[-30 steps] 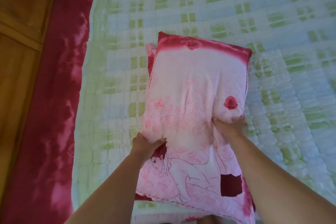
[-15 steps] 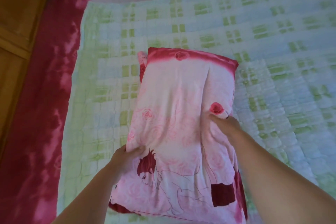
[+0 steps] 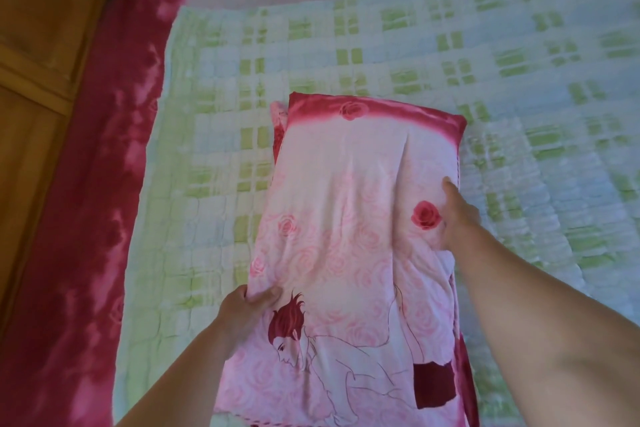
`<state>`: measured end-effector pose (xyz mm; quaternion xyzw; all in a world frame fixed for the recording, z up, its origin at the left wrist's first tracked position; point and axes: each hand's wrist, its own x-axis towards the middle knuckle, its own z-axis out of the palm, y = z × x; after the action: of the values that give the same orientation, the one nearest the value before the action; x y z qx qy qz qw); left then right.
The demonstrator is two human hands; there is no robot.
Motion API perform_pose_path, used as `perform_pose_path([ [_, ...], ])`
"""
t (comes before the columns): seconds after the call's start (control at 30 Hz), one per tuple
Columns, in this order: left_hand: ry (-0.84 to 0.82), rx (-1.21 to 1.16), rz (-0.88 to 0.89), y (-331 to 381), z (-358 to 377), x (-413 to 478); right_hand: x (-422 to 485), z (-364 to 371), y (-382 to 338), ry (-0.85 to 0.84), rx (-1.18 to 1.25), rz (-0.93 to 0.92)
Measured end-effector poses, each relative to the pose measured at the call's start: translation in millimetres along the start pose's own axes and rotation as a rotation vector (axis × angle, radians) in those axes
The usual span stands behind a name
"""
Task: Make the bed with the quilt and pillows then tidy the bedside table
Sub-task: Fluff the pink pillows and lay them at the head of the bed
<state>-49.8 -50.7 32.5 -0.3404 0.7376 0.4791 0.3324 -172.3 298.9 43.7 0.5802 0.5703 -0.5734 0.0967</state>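
**Pink Roses on Green Checks**

The pillow [image 3: 346, 218] is pale pink with faint rose outlines. A crimson band bearing one rose crosses the end farthest from both grips. A bold red rose sits just inside the right grip [image 3: 457, 215]. Beside the left grip [image 3: 246, 305] starts a line-drawn figure with spiky dark-red hair. The quilt [image 3: 519, 80] under both grips is checked in light green, pale blue and white. Outward of the left grip the sheet [image 3: 86, 218] is mottled crimson and pink, and the wooden panel [image 3: 41, 80] beyond it is honey-brown.
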Motion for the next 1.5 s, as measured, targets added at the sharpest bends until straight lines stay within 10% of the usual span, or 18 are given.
perform_pose_path([
  [0.9, 0.008, 0.134, 0.088, 23, -2, -24, -40, 40, -25, -0.023, -0.294, -0.431],
  [1.5, 0.240, -0.122, 0.152, 21, -247, -111, -288, 190, -60, -0.277, -0.147, -0.770],
])
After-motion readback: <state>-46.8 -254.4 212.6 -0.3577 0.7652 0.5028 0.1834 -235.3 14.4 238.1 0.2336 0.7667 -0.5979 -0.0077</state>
